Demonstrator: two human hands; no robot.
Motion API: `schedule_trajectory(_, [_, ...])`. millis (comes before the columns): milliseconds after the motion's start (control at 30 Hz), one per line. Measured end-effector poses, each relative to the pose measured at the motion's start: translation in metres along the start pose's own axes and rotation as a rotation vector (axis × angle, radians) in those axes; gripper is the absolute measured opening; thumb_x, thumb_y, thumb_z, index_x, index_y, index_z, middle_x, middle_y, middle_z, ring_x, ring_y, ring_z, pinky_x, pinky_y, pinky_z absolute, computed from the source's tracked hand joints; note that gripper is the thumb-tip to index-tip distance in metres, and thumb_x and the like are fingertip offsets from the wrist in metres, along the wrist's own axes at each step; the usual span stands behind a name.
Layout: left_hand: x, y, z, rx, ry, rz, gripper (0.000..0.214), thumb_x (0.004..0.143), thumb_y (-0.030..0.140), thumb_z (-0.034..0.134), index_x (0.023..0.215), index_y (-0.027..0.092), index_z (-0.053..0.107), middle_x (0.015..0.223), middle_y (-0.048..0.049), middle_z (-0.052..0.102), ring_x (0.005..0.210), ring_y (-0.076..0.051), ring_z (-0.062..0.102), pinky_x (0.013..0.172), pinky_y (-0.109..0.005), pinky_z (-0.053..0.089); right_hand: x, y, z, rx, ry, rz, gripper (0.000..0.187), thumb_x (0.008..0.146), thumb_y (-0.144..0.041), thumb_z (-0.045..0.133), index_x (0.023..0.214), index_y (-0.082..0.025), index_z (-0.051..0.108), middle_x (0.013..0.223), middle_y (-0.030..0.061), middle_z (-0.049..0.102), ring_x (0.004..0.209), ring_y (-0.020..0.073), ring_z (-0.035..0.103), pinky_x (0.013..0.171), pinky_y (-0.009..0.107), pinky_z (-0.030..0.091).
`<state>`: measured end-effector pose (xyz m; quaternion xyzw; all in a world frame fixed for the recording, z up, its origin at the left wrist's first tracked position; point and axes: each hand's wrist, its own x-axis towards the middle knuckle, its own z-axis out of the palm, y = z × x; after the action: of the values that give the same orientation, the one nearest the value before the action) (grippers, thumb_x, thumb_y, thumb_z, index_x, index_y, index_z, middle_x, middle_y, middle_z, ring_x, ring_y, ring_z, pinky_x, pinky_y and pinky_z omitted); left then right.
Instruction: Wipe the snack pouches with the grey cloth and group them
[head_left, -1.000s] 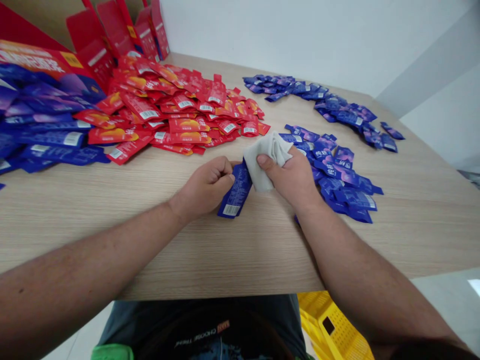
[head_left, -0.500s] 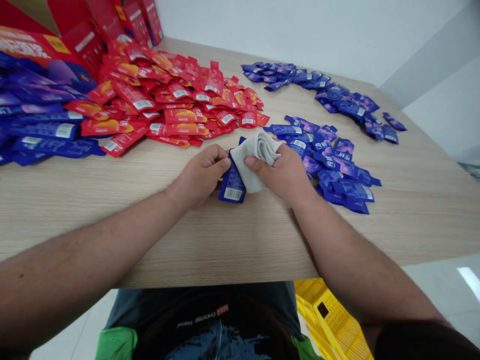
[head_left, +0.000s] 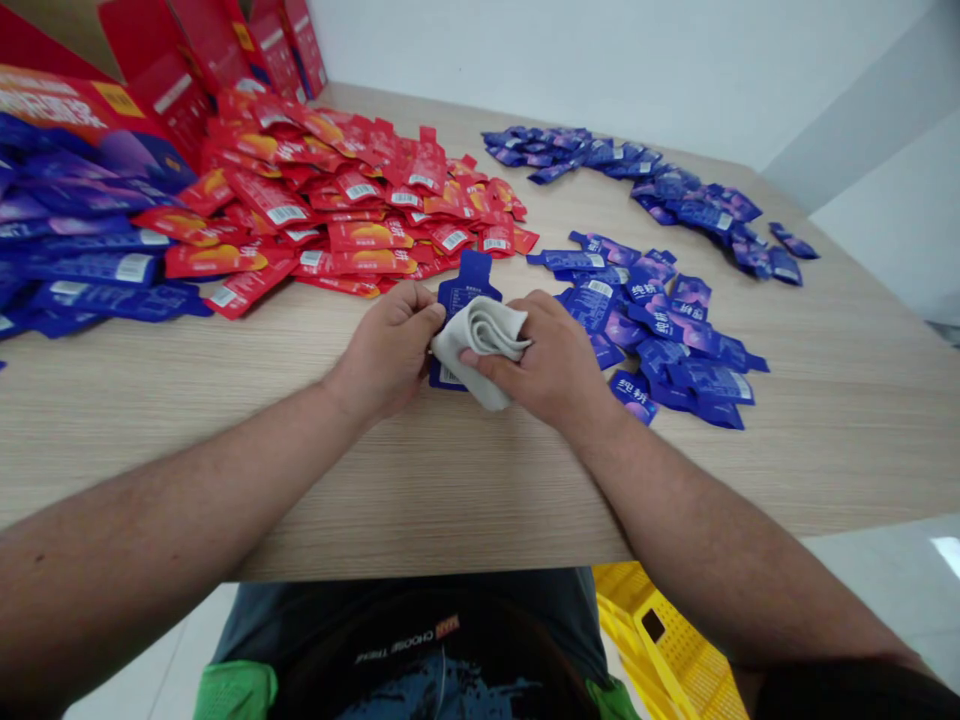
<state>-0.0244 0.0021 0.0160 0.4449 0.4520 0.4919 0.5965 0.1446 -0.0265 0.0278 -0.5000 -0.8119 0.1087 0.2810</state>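
Note:
My left hand (head_left: 390,345) is closed on a blue spouted pouch (head_left: 463,290), which lies on the wooden table (head_left: 450,480) with its neck pointing away from me. A folded white cloth (head_left: 480,342) is gripped in my right hand (head_left: 555,360) and pressed onto the lower half of that pouch, hiding its barcode end. Both hands sit together at the middle of the table.
A heap of red pouches (head_left: 352,200) lies behind my hands. Blue pouches (head_left: 82,260) and red cartons (head_left: 195,60) are at far left. Two groups of blue pouches, one (head_left: 660,330) beside my right hand and one (head_left: 660,185) farther back. A yellow crate (head_left: 660,650) stands below the table edge.
The blue pouch has turned upright, its neck now showing beyond the cloth. My right hand has slid the cloth down and leftward over the pouch's lower part.

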Motion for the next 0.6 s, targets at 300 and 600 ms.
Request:
schedule_trajectory(300, [0.0029, 0.0012, -0.0023, 0.079, 0.037, -0.028, 0.012, 0.085, 0.017, 0.054, 0.077, 0.022, 0.047, 0.061, 0.004, 0.047, 0.052, -0.011, 0.043, 0.048, -0.024, 0.038, 0.0005, 0.0023, -0.001, 0.02, -0.079, -0.027, 0.032, 0.083, -0.049, 0.073, 0.093, -0.019, 0.067, 0.092, 0.005, 0.061, 0.092, 0.0219, 0.057, 0.08, 0.032, 0.045])
schedule_trajectory(600, [0.0023, -0.0004, -0.0023, 0.063, -0.025, -0.061, 0.011, 0.084, 0.02, 0.056, 0.078, 0.022, 0.047, 0.062, 0.004, 0.049, 0.051, -0.011, 0.044, 0.047, -0.024, 0.039, 0.005, 0.0097, -0.0042, 0.052, -0.061, -0.021, 0.032, 0.079, -0.05, 0.076, 0.087, -0.02, 0.066, 0.088, 0.0042, 0.061, 0.088, 0.0223, 0.058, 0.079, 0.034, 0.047])
